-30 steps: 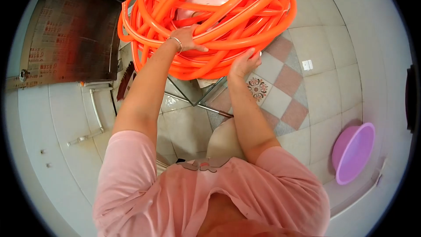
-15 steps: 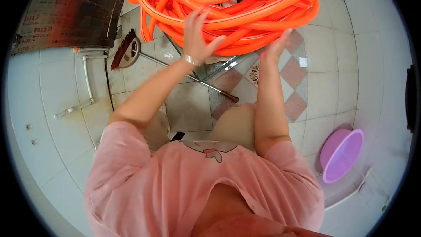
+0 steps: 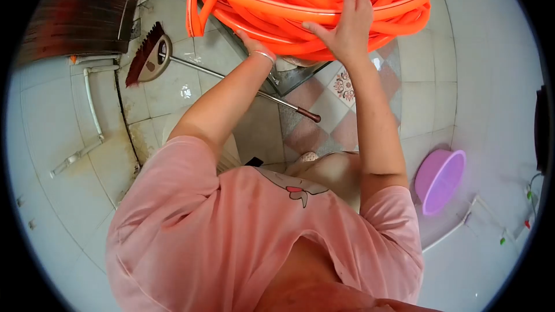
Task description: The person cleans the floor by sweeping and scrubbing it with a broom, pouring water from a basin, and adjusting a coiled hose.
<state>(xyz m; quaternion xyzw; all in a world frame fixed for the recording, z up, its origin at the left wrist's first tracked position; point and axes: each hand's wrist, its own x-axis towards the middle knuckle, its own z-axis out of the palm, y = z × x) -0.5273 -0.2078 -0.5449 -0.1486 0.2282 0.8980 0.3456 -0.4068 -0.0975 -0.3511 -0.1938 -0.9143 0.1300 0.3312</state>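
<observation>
A large tangled coil of orange hose [image 3: 277,8] fills the top of the view, above a glass-topped surface whose corner shows below it. My left hand [image 3: 254,45] is at the coil's lower edge, its palm against the underside and its fingertips partly hidden by the hose. With fingers spread, my right hand [image 3: 350,26] lies over the front strands, right of the coil's middle. Neither hand is wrapped round a strand.
A broom [image 3: 153,60] lies on the tiled floor at the left, its handle [image 3: 289,105] running below the coil. A purple basin [image 3: 430,179] stands at the right wall. White pipes [image 3: 89,104] run along the left wall. A dark panel [image 3: 87,11] is at upper left.
The coil has shifted up and right in view. My left hand has moved from on top of the strands to the lower edge; my right hand has risen from below onto the front strands.
</observation>
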